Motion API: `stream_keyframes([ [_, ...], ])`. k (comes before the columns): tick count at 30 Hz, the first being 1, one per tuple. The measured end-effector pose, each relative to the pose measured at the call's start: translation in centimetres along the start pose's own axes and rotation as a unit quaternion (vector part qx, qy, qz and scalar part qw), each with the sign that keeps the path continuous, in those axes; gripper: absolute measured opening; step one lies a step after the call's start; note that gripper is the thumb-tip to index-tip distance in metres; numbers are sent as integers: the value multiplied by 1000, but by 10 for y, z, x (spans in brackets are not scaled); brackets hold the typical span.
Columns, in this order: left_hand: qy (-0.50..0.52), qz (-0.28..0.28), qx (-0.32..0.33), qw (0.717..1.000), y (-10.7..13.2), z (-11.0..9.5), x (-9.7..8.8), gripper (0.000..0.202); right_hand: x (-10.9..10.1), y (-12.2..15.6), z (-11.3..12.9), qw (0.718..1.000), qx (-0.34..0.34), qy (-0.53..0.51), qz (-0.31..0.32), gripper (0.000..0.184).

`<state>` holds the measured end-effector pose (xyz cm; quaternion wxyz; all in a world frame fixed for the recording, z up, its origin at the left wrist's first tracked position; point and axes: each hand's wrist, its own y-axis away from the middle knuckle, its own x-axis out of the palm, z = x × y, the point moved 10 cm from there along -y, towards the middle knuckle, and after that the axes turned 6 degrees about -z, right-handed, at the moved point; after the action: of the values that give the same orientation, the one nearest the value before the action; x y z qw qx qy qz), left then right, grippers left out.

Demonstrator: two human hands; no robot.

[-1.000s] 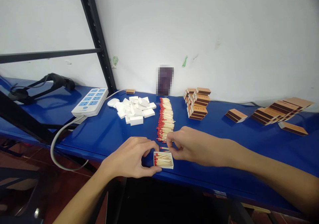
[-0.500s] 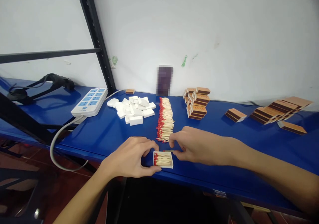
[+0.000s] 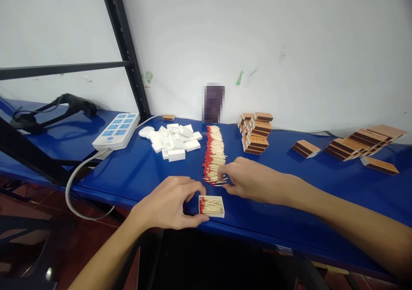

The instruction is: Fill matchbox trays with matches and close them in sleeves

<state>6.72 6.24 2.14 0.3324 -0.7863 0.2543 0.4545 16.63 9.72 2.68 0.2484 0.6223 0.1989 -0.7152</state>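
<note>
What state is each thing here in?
Red-tipped pale wooden matches: loose, in a row.
Small white rectangular tray: open, holding matches, held by the left hand.
White rectangular pieces: heaped.
Brown-and-orange rectangular matchboxes, centre: stacked.
Brown-and-orange rectangular matchboxes, far right: mostly stacked aslant.
White power strip with blue sockets: cord attached, no plugs inserted.
Black strapped device: lying down.

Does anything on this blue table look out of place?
Slightly: one matchbox sits alone by the wall, behind the jumbled white trays, apart from the stacked matchboxes. A few matches poke out of their row beside the right hand.
</note>
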Motion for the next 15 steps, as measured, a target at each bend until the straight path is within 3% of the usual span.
stream_keyframes([
  [15,1,-2,0,1000,0,-1,0,31,2,-2,5,999,-11,-33,24,10],
])
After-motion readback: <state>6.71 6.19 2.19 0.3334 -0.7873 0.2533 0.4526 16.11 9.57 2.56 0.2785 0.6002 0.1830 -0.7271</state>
